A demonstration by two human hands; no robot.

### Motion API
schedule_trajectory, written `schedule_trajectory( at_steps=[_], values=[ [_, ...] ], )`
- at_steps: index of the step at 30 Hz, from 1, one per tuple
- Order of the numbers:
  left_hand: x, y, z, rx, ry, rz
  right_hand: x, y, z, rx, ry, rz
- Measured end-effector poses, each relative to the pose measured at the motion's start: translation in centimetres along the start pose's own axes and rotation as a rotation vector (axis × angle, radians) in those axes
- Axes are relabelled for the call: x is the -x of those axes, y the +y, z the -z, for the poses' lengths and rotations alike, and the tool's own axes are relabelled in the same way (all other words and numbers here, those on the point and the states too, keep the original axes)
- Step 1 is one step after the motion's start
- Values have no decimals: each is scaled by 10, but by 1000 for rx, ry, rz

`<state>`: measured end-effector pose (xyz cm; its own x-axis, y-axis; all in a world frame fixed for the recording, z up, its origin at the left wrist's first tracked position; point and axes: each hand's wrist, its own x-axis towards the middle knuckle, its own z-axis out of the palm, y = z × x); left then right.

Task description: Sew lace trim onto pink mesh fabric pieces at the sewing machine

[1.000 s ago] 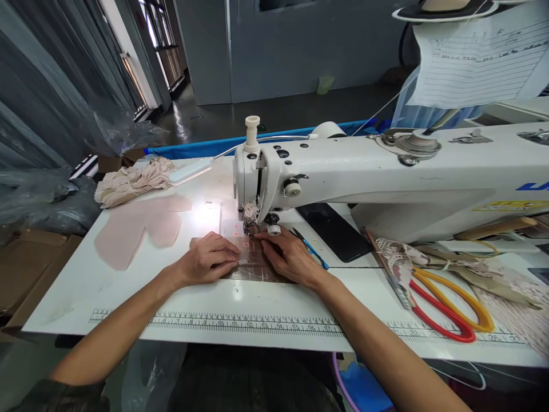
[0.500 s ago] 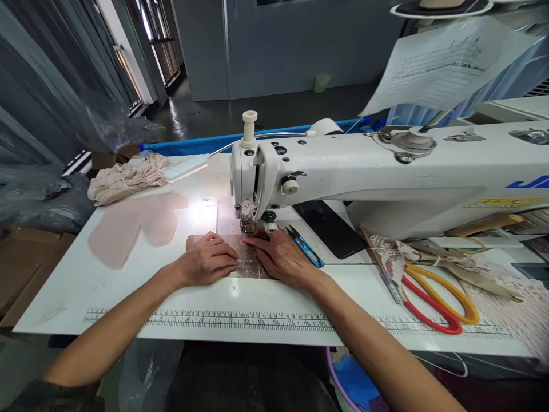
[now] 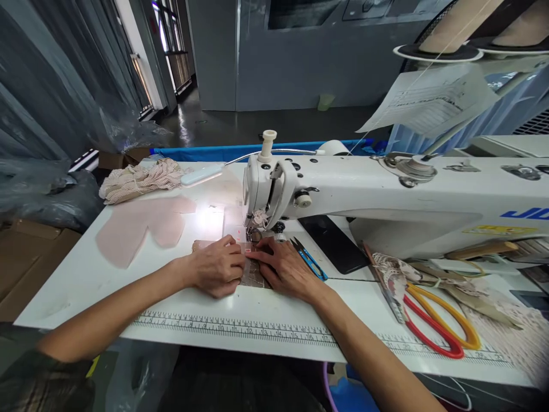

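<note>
My left hand (image 3: 219, 268) lies with curled fingers pressed on a small patterned fabric piece (image 3: 254, 276) in front of the needle of a white sewing machine (image 3: 386, 194). My right hand (image 3: 286, 269) rests flat on the same piece, fingers stretched toward the presser foot (image 3: 253, 234). The fabric is mostly hidden under both hands. Blue thread snips (image 3: 309, 258) lie just right of my right hand.
Pink cut fabric pieces (image 3: 137, 228) and a bundle of cream lace (image 3: 139, 178) lie at the left of the white table (image 3: 86, 286). Red and orange scissors (image 3: 437, 320), lace scraps and a black phone (image 3: 334, 240) sit to the right. A ruler strip (image 3: 240, 329) runs along the front edge.
The camera shifted, so everything sits lower and further right in view. Both hands stay on the fabric at the needle, now drawn a little closer together.
</note>
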<state>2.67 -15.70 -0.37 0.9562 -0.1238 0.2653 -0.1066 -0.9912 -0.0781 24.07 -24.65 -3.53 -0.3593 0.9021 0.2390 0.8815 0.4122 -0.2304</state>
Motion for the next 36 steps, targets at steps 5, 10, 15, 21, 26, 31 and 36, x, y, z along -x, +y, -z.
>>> schedule_trajectory(
  at_steps=[5, 10, 15, 21, 26, 31, 36],
  values=[
    [0, -7, 2, 224, -27, 59, 0, 1, -3, -2, 4, -21],
    [4, -6, 2, 207, -51, 96, -3, -1, -3, 32, -9, -49],
    [6, -3, 1, 125, -80, 121, -8, -3, -4, 117, -8, -80],
    [8, -2, -6, 61, -105, 144, -4, -3, -5, 117, 14, -69],
    [8, -6, -7, 34, -91, 165, -5, -3, -4, 115, 11, -59],
    [7, -9, -7, 30, -88, 195, -5, -4, -4, 90, 8, -75],
    [8, -13, -9, 38, -87, 206, -3, -5, -2, 51, 0, -84]
  ],
)
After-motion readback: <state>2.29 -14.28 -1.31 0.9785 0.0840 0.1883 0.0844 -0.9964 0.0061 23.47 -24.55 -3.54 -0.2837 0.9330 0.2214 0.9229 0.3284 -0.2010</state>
